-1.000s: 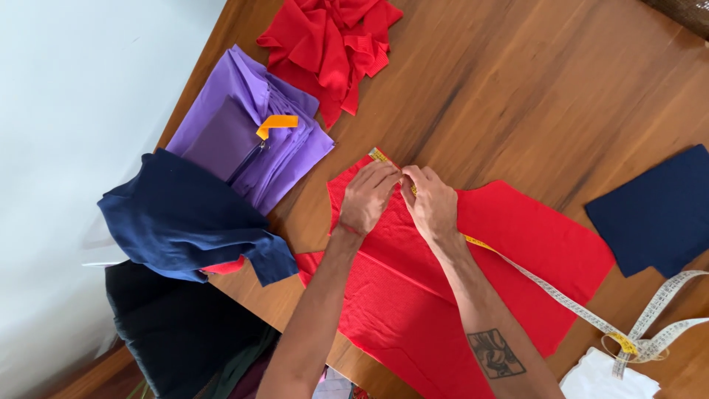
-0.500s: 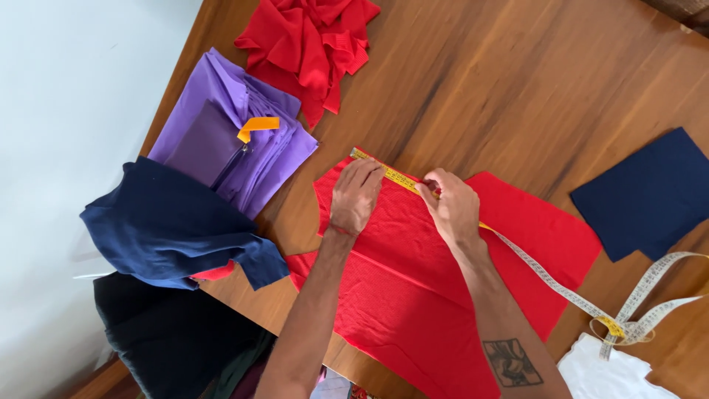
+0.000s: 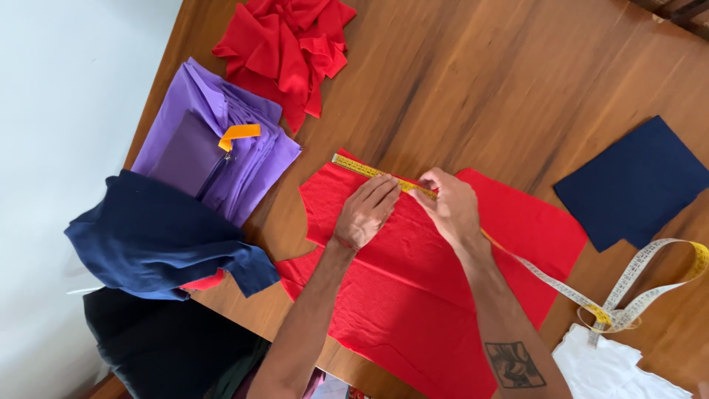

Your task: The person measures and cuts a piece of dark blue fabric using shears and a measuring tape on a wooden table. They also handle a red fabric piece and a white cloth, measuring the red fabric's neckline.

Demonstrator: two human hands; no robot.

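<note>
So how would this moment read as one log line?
left hand: pressing measuring tape | right hand: pinching tape | under: red fabric | surface: wooden table
</note>
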